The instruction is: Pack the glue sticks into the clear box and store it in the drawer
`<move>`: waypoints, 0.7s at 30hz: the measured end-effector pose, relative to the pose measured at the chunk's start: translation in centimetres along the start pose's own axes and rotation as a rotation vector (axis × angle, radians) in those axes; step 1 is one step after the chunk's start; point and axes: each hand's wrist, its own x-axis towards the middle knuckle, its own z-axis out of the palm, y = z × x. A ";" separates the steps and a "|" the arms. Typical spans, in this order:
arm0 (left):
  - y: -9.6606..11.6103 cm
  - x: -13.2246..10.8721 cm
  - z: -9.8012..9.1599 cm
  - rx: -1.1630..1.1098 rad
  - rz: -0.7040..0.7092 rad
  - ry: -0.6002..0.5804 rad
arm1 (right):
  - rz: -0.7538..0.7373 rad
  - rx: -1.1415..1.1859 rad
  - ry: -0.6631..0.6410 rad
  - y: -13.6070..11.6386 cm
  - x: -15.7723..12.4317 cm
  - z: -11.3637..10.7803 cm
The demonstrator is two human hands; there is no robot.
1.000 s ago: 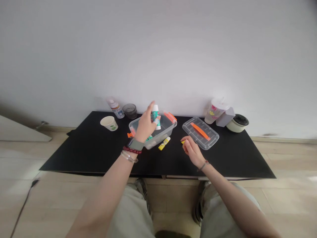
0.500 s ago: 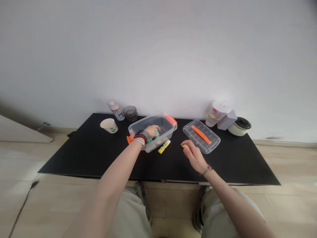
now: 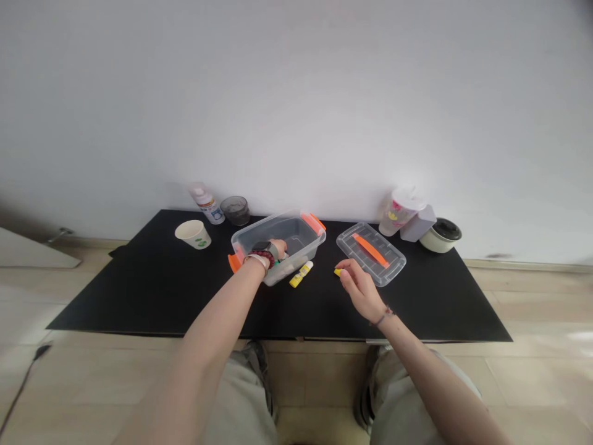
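Grip of our left hand (image 3: 277, 250) is hidden down inside the clear plastic tub (image 3: 303, 238), so we cannot tell its state, while our right hand (image 3: 359, 287) pinches a small yellow piece (image 3: 337, 272) over the black bench (image 3: 111, 306); working inside the tub is the step in hand, and the next move calls for bringing that left hand clear.

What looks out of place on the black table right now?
A yellow glue stick lies loose on the table outside the clear plastic box, and a small yellow piece sits by the right hand. Nothing looks spilled or damaged.
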 end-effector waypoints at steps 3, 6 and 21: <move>0.4 -0.9 -0.9 0.037 -0.065 0.008 | -0.012 -0.029 -0.002 0.1 0.1 -0.2; 2.1 -3.5 -1.9 0.053 -0.090 0.170 | -0.010 -0.095 0.027 0.4 0.5 -0.6; 7.7 -10.0 9.5 0.158 0.202 0.566 | 0.096 -0.470 0.109 3.6 2.4 -2.0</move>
